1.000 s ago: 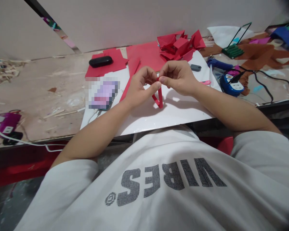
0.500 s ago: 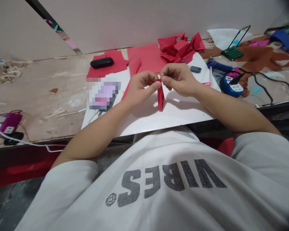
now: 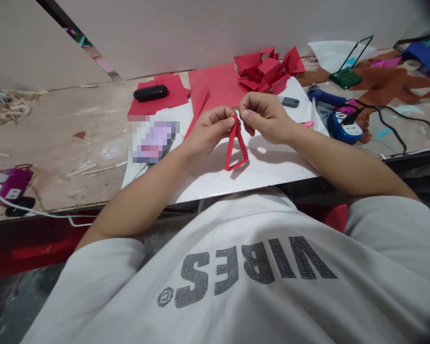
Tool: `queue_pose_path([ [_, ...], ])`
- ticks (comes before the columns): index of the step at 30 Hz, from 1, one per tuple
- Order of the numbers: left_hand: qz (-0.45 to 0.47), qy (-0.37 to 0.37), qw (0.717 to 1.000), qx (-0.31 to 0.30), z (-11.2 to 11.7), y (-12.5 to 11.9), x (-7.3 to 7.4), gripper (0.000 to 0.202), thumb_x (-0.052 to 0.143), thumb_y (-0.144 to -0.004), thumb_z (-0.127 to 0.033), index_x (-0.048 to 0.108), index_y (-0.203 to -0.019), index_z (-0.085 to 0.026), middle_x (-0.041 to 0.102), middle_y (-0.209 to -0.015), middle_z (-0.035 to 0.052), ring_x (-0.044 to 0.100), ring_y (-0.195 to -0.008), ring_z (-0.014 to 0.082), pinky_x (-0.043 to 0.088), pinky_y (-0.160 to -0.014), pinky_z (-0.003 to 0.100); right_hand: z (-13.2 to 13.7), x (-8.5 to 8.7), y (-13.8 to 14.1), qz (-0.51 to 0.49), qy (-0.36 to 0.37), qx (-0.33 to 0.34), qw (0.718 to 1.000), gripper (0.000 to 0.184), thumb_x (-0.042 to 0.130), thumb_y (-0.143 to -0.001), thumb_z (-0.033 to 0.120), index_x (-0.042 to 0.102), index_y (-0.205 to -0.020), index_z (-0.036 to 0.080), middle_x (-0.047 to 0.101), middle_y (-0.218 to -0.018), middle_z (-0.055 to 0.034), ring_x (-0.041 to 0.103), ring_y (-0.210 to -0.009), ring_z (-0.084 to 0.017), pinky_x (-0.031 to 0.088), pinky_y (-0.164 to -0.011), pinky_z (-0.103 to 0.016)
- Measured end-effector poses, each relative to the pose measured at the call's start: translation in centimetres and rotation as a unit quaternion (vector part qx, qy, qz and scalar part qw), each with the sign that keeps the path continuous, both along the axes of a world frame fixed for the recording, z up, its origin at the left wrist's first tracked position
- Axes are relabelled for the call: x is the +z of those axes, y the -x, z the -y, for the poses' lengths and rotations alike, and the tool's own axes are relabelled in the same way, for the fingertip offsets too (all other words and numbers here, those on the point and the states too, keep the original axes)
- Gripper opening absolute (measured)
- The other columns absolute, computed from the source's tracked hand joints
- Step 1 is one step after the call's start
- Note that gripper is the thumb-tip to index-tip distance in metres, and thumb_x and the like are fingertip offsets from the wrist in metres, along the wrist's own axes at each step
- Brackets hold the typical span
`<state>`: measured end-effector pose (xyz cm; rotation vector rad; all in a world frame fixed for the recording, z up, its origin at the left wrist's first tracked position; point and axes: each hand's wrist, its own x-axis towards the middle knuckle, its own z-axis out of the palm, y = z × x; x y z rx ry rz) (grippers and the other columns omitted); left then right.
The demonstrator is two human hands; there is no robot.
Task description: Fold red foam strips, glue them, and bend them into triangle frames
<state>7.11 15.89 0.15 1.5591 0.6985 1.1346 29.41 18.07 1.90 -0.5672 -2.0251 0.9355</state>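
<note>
Between the thumb and fingers of my left hand (image 3: 210,131) is the top of a red paper strip (image 3: 230,152). The strip is folded into an open triangle and hangs over the white board (image 3: 200,186). Beside its top, my right hand (image 3: 267,118) is closed in a pinch, with a narrow gap from the left fingertips. What the right fingertips hold, if anything, is too small to make out. Behind the hands lies a large red paper sheet (image 3: 215,83), and a narrow red paper piece (image 3: 199,107) slants up by my left hand.
Folded red paper pieces (image 3: 268,71) are heaped at the back. A black case (image 3: 150,93) rests on red paper, near a blurred phone (image 3: 156,141). Rightward are a grey-handled cutter (image 3: 290,102), a blue glue gun (image 3: 327,99) and a blue power socket (image 3: 344,129) with black cable.
The red strip has turned from nearly edge-on to showing its open triangular shape. My right fingertips have moved slightly away from the left ones.
</note>
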Motion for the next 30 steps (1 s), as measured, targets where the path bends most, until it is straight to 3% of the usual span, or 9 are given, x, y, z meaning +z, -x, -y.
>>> queue_pose_path([
  [5,0.019,0.034,0.999,-0.010,0.0,0.1,0.2,0.042,0.089,-0.100,-0.058,0.068,-0.090,-0.023,0.070,-0.083,-0.0003,0.076,-0.080,0.0177,0.066,-0.078,0.034,0.1,-0.2,0.0,0.005,-0.035,-0.015,0.999,0.062,0.065,-0.107,0.085,0.062,-0.096,0.024,0.058,-0.071,0.0010,0.059,-0.066,-0.017,0.058,-0.068,-0.033],
  [15,0.017,0.055,0.998,-0.023,0.9,0.2,1.0,0.025,0.084,-0.102,-0.034,0.067,-0.088,-0.022,0.067,-0.083,-0.0003,0.073,-0.081,0.0182,0.063,-0.080,0.035,0.3,-0.1,0.1,-0.003,-0.015,-0.002,1.000,0.059,0.087,-0.095,0.077,0.064,-0.100,0.023,0.069,-0.090,-0.0026,0.067,-0.082,-0.018,0.062,-0.077,-0.034],
  [21,-0.012,0.053,0.998,-0.024,1.3,0.2,1.3,0.024,0.080,-0.103,-0.033,0.066,-0.087,-0.021,0.066,-0.080,0.0008,0.072,-0.078,0.0179,0.063,-0.082,0.039,0.8,0.4,0.2,-0.012,0.034,-0.006,0.999,0.065,0.087,-0.091,0.084,0.064,-0.096,0.023,0.068,-0.082,-0.0024,0.070,-0.080,-0.019,0.064,-0.074,-0.034],
  [30,-0.017,0.033,0.999,0.008,0.8,-0.2,0.7,0.033,0.074,-0.108,-0.048,0.062,-0.091,-0.023,0.067,-0.087,0.0021,0.077,-0.087,0.0216,0.068,-0.085,0.043,0.9,1.1,0.3,-0.006,0.061,-0.110,0.992,0.051,0.084,-0.100,0.071,0.065,-0.091,0.025,0.065,-0.077,-0.0012,0.063,-0.068,-0.018,0.056,-0.062,-0.031],
])
